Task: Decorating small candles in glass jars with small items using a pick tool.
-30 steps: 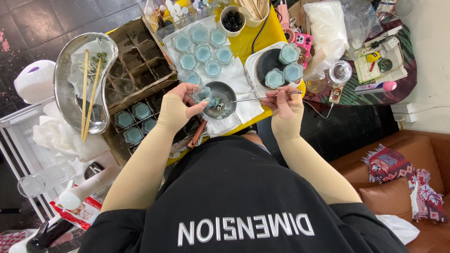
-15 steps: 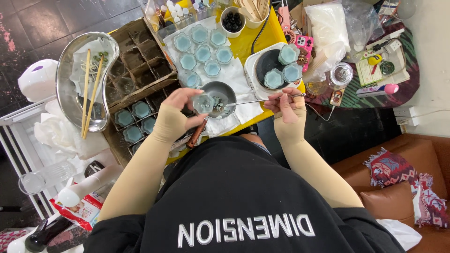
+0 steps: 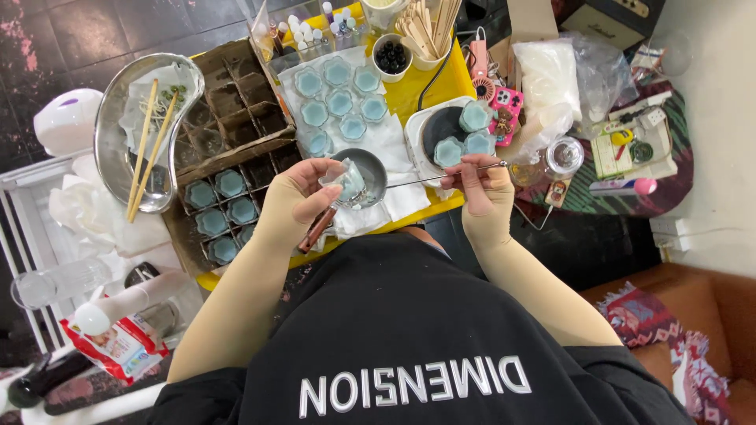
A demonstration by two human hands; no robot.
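My left hand (image 3: 295,201) holds a small clear cup of pale blue stuff (image 3: 346,179) over a small metal bowl (image 3: 364,175), tilted toward it. My right hand (image 3: 482,185) pinches a thin metal rod (image 3: 429,176) whose tip reaches into the bowl. The bowl sits on a white cloth (image 3: 390,142) on a yellow tabletop (image 3: 429,83). Several filled blue cups (image 3: 339,101) stand on the cloth beyond the bowl. Three more lie on a dark round plate (image 3: 441,126) near my right hand.
A cardboard divider box (image 3: 236,118) at left holds more blue cups (image 3: 228,206). A metal kidney tray (image 3: 126,118) with wooden sticks lies further left. Wooden sticks in a cup (image 3: 429,27), a bowl of dark beads (image 3: 391,57), plastic bags (image 3: 551,79) and a glass jar (image 3: 563,156) crowd the back and right.
My left hand has lifted the small cup from beside the bowl and tipped it over the bowl's edge. My right hand with the rod has hardly moved.
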